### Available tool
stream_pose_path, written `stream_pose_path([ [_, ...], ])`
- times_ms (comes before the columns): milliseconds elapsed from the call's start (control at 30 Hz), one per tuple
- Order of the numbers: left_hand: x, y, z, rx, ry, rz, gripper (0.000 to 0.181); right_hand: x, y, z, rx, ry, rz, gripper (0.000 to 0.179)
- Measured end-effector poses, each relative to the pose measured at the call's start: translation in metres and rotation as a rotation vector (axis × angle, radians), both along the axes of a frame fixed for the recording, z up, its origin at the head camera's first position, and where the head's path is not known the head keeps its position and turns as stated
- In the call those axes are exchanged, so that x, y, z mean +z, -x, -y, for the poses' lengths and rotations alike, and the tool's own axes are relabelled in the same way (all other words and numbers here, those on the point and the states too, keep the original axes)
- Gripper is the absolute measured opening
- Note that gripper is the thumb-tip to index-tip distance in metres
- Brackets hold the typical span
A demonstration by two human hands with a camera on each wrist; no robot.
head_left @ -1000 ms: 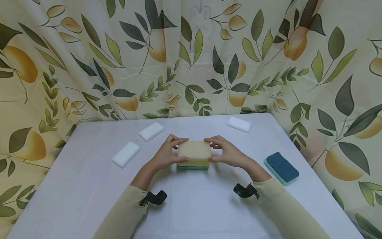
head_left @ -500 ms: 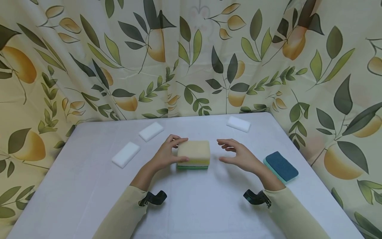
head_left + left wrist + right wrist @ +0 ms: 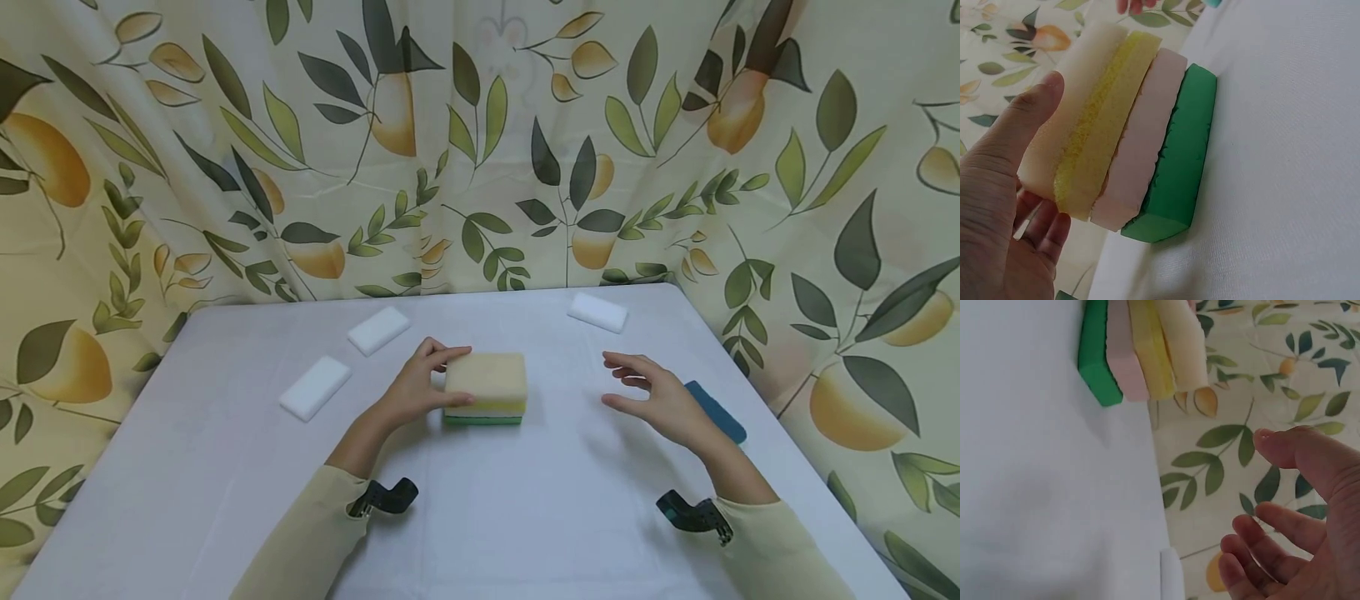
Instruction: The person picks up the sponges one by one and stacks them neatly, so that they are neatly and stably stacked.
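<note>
A stack of sponges stands on the white-covered table, mid-table in the head view. Its layers run from a green sponge [image 3: 1175, 156] at the bottom through a pale pink one [image 3: 1138, 150] and a yellow one [image 3: 1107, 137] to a cream sponge [image 3: 487, 372] on top. My left hand [image 3: 411, 387] holds the stack's left end near the top, thumb on the near side and fingers on the far side. Well to the right, my right hand [image 3: 663, 404] hovers with fingers loosely bent and thumb apart, touching nothing. Partly behind it lies a dark blue sponge [image 3: 718, 414].
Two white sponge blocks lie on the left, one nearer [image 3: 315, 388] and another farther back [image 3: 378, 331]. A third white block [image 3: 597, 312] is at the back right. A leaf-and-fruit-patterned curtain [image 3: 480, 200] hangs behind the table's far edge.
My right hand has let go of the stack's right end and moved away to the right, now overlapping the blue sponge. The left hand and the stack stay in place.
</note>
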State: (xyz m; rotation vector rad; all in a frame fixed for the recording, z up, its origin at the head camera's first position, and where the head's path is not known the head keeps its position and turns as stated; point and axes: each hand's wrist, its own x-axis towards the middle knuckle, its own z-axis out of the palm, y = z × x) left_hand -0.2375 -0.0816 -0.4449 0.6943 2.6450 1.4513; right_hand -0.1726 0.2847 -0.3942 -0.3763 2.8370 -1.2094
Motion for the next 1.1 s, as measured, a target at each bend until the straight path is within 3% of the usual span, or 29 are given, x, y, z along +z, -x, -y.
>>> stream_pose_path([
  [367, 0.000, 0.000, 0.001, 0.003, 0.023, -0.007, 0.075, -0.001, -0.022, -0.056, -0.150, -0.143, -0.028, 0.071],
  [667, -0.001, 0.001, 0.001, 0.000, 0.058, -0.033, 0.076, -0.009, -0.041, -0.100, -0.246, -0.146, -0.022, 0.072],
  [900, -0.002, 0.002, 0.001, 0.007, 0.050, -0.027, 0.076, -0.017, -0.044, -0.113, -0.296, -0.142, 0.026, 0.074],
  [1100, -0.001, 0.001, 0.000, 0.009, 0.044, -0.020, 0.076, -0.028, -0.043, -0.121, -0.305, -0.119, 0.120, 0.082],
])
